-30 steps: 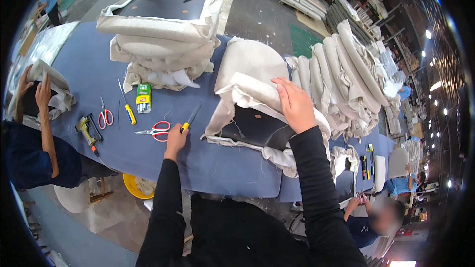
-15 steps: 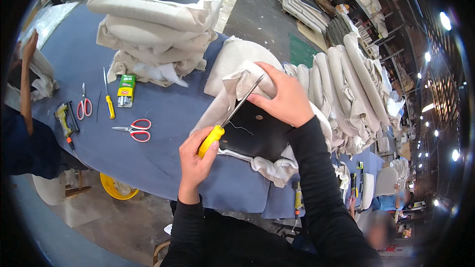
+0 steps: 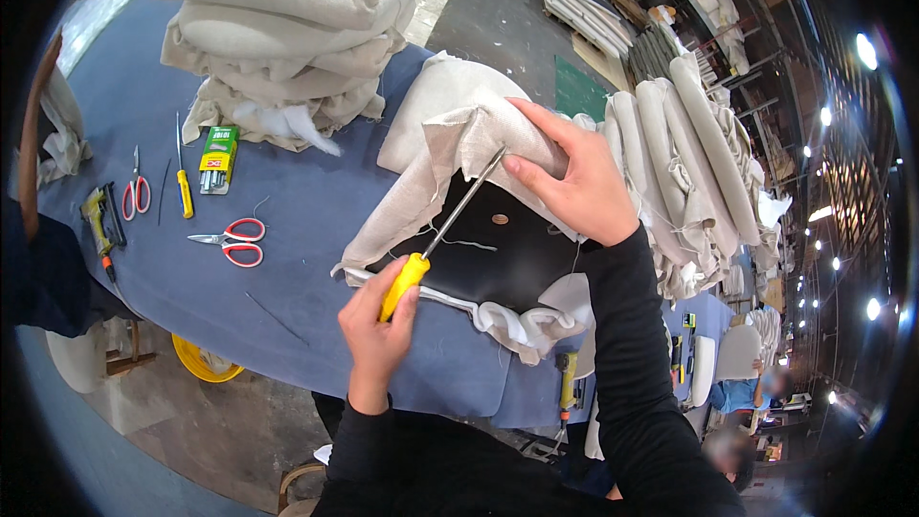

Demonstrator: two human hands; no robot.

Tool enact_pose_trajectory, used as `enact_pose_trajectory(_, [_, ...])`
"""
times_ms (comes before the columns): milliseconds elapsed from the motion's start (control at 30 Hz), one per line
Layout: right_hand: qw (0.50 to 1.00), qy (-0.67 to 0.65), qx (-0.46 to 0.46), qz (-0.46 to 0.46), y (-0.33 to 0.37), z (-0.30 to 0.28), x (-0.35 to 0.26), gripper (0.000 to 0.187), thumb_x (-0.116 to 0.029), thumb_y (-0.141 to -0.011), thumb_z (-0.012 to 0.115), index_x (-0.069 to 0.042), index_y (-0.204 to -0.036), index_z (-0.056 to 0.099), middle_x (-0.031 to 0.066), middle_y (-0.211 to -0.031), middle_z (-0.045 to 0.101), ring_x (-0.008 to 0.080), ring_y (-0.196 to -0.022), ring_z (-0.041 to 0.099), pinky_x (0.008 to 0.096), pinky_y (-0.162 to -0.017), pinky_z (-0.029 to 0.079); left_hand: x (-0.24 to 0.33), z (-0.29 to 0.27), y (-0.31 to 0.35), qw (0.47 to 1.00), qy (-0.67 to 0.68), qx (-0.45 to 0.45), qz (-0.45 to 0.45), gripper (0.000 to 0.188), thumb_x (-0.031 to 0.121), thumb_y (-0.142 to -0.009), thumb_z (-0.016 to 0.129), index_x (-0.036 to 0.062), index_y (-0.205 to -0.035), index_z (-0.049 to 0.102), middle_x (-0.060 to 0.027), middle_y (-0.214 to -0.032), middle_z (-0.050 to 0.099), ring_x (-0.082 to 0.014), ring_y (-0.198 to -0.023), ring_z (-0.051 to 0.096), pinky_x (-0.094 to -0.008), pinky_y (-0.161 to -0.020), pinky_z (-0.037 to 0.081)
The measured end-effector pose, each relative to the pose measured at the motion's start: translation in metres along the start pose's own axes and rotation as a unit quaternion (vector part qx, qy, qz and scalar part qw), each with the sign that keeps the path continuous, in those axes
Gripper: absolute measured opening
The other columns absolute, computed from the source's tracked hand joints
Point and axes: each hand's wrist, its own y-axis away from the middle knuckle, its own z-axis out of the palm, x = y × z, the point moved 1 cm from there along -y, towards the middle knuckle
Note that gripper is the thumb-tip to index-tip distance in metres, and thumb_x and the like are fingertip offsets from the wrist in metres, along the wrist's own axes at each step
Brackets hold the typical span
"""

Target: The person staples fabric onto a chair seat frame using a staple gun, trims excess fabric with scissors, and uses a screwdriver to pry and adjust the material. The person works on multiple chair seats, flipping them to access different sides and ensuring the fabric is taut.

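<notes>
My left hand is closed round the yellow handle of a screwdriver. Its long metal shaft slants up and right, the tip touching the beige fabric at the corner of an upholstered panel. Over that padded corner my right hand is closed, thumb on the near side close to the tip, fingers partly hidden behind the fold. The panel's black backing faces up, with a small round hole and a loose white thread on it. Beige fabric is bunched along its near edge.
Left on the blue-grey table lie red-handled scissors, a second pair, another screwdriver, a green-yellow staple box and a staple gun. Padded panels are stacked behind; more stand right. Another person's arm is far left.
The fabric corner is folded back less over the backing, and the screwdriver tip sits slightly lower at its edge. My right hand has shifted right and down. The whole view has shifted slightly.
</notes>
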Motion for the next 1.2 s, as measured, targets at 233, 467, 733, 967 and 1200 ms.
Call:
enact_pose_trajectory(233, [0.998,0.022,0.042,-0.03,-0.001,0.007,0.005,0.059,-0.022,-0.091,0.085,-0.005,-0.146,0.07,0.0239,-0.131,0.078,0.0415,-0.12,0.076,0.0406,-0.104,0.057,0.009,0.005,0.008,0.998,0.047,-0.015,-0.048,0.031,0.008,-0.101,0.075,-0.0023,-0.13,0.077,-0.019,-0.114,0.083,-0.0295,-0.098,0.082,-0.0358,-0.087,0.061])
enact_pose_trajectory(467, [0.999,0.002,0.006,-0.046,0.001,0.006,-0.005,0.059,-0.023,-0.09,0.086,-0.007,-0.146,0.071,0.023,-0.13,0.078,0.0413,-0.119,0.076,0.0412,-0.103,0.057,-0.058,-0.013,-0.039,0.992,0.094,-0.075,0.049,0.031,0.011,-0.097,0.08,-0.001,-0.126,0.079,-0.0171,-0.11,0.082,-0.028,-0.096,0.078,-0.0364,-0.086,0.06])
enact_pose_trajectory(733, [0.998,-0.034,-0.015,-0.058,-0.015,0.012,-0.002,0.055,-0.018,-0.093,0.081,-0.006,-0.145,0.072,0.024,-0.13,0.078,0.0379,-0.12,0.076,0.0398,-0.105,0.056,-0.061,-0.017,-0.028,0.987,-0.043,0.029,0.15,0.046,0.005,-0.08,0.095,0.0019,-0.124,0.079,-0.0161,-0.11,0.078,-0.033,-0.094,0.077,-0.0387,-0.083,0.062])
enact_pose_trajectory(967, [0.997,-0.045,-0.025,-0.054,-0.018,0.013,-0.002,0.054,-0.018,-0.094,0.079,-0.004,-0.146,0.071,0.0233,-0.13,0.079,0.0344,-0.12,0.077,0.0369,-0.107,0.055,-0.027,-0.018,-0.018,0.987,-0.082,0.043,0.129,0.045,0.001,-0.081,0.093,0.0005,-0.124,0.078,-0.0177,-0.111,0.08,-0.0331,-0.095,0.079,-0.0387,-0.084,0.063])
enact_pose_trajectory(1200, [0.998,-0.049,-0.032,-0.037,-0.016,0.013,-0.004,0.055,-0.019,-0.094,0.08,-0.004,-0.146,0.071,0.0238,-0.131,0.078,0.0342,-0.119,0.077,0.0369,-0.105,0.055,-0.011,-0.025,-0.006,0.991,-0.087,0.043,0.096,0.041,-0.004,-0.082,0.089,-0.0021,-0.121,0.077,-0.0201,-0.115,0.081,-0.0345,-0.102,0.08,-0.0397,-0.092,0.062])
